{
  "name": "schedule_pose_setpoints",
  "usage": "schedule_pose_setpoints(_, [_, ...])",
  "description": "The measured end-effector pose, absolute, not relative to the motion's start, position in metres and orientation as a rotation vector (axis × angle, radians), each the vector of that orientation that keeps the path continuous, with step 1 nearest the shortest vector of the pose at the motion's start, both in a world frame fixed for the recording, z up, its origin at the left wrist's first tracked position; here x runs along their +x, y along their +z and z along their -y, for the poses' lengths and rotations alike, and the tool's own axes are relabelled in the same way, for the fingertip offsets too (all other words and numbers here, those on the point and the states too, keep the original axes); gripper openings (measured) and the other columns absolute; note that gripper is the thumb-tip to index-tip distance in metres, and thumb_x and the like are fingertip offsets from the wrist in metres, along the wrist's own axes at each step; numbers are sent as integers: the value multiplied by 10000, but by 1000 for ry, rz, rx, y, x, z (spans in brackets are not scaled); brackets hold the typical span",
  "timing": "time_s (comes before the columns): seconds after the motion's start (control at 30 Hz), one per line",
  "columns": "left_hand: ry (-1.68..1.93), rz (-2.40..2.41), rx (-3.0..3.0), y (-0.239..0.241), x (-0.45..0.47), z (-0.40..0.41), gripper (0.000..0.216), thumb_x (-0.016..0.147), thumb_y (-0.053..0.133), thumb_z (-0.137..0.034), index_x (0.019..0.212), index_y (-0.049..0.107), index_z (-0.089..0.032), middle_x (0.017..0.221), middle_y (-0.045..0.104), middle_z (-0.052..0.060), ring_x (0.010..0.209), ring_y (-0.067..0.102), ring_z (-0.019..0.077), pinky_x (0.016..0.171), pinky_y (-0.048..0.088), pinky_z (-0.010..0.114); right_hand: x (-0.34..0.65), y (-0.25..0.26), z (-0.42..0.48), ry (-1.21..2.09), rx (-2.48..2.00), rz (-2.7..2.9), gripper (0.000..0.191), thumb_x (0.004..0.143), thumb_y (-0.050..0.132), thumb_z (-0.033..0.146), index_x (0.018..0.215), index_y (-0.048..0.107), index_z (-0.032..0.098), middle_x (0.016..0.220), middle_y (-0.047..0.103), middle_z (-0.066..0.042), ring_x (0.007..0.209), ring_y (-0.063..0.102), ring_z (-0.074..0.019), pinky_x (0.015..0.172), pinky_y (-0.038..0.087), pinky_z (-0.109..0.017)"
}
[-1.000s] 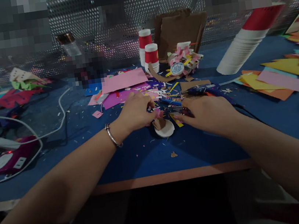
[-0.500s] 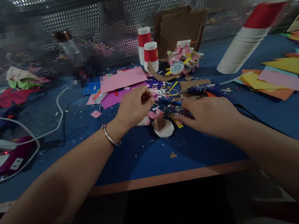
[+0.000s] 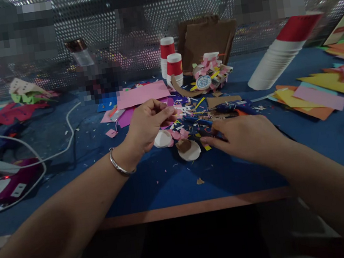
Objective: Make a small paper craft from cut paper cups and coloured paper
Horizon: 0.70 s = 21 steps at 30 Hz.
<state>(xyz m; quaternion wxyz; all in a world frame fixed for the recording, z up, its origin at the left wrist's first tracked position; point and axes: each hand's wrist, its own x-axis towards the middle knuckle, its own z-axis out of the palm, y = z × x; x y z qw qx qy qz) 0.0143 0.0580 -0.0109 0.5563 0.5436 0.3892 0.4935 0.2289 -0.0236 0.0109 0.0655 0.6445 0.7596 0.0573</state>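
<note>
My left hand, a silver bangle at its wrist, is raised over the paper scraps with thumb and forefinger pinched together; anything between them is too small to name. My right hand has its fingers curled around a dark object that I cannot make out, beside a blue stick-like piece. Below and between the hands lies a white paper disc with a torn brown cardboard piece on it. A second white disc and crumpled pink paper bits are near my left hand.
Paper cups and a pink-papered craft piece stand behind. A tilted cup stack, a blue glue gun and coloured paper are on the right. A magenta box with a white cable lies left.
My left hand has shifted left and its pinching fingers have drawn back a little. The cardboard piece on the disc looks lower and flatter. My right hand has hardly moved.
</note>
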Motion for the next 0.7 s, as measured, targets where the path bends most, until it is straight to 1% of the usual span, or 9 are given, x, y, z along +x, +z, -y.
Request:
schedule_pose_setpoints(0.13, [1141, -903, 1354, -11, 12, -59, 248, 836, 786, -125, 852, 548, -190, 730, 735, 11, 682, 737, 126, 665, 576, 280, 235, 11, 19, 259, 2028, -2324, 379, 1057, 459, 485, 1070, 715, 206, 1003, 784, -116, 847, 696, -288, 591, 266, -341])
schedule_pose_setpoints(0.2, [1125, -894, 1407, -12, 11, -60, 260, 820, 798, -137, 931, 570, -193, 718, 737, 8, 682, 741, 138, 669, 580, 293, 240, 8, 13, 324, 2054, -2347, 333, 1047, 496, 454, 1062, 715, 204, 1061, 775, -131, 904, 693, -300, 598, 287, -340])
schedule_pose_setpoints(0.3, [1126, -886, 1466, -12, 11, -63, 339, 791, 814, -138, 1038, 591, -203, 696, 732, 0, 683, 741, 151, 677, 580, 309, 247, 1, 6, 363, 2007, -2373, 288, 1037, 532, 401, 1083, 712, 181, 1149, 753, -166, 994, 682, -318, 620, 334, -334])
schedule_pose_setpoints(0.33, [1122, -884, 1461, -12, 11, -63, 335, 789, 810, -133, 1032, 591, -205, 691, 728, -1, 681, 737, 150, 678, 578, 307, 248, 0, 4, 368, 1994, -2367, 276, 1037, 533, 376, 1100, 711, 176, 1159, 748, -171, 1014, 679, -321, 626, 347, -334])
schedule_pose_setpoints(0.4, [1099, -880, 1419, -12, 11, -63, 265, 806, 779, -125, 960, 579, -207, 706, 725, 4, 681, 730, 140, 674, 572, 295, 248, -2, 3, 384, 1962, -2368, 264, 1038, 524, 336, 1113, 707, 161, 1158, 745, -177, 1053, 675, -326, 643, 372, -336])
schedule_pose_setpoints(0.5, [1074, -898, 1384, -11, 11, -61, 189, 844, 739, -159, 863, 556, -206, 759, 695, 5, 705, 726, 140, 655, 555, 283, 246, -1, 4, 372, 1942, -2385, 260, 1028, 521, 323, 1081, 705, 148, 1123, 752, -171, 1063, 683, -328, 661, 394, -346])
schedule_pose_setpoints(0.6, [1146, -1034, 1569, -11, 7, -61, 142, 848, 762, -235, 868, 625, -207, 849, 678, 26, 770, 696, 158, 680, 544, 301, 245, 2, 6, 322, 2002, -2399, 281, 1016, 516, 365, 1078, 696, 158, 1065, 766, -157, 987, 709, -334, 641, 388, -360])
schedule_pose_setpoints(0.7, [1350, -1135, 1898, -7, 3, -61, 100, 838, 769, -226, 861, 673, -211, 986, 690, 48, 816, 633, 152, 726, 517, 297, 249, 5, 6, 285, 2103, -2455, 278, 1000, 525, 390, 1085, 680, 175, 987, 770, -142, 888, 718, -328, 632, 396, -371])
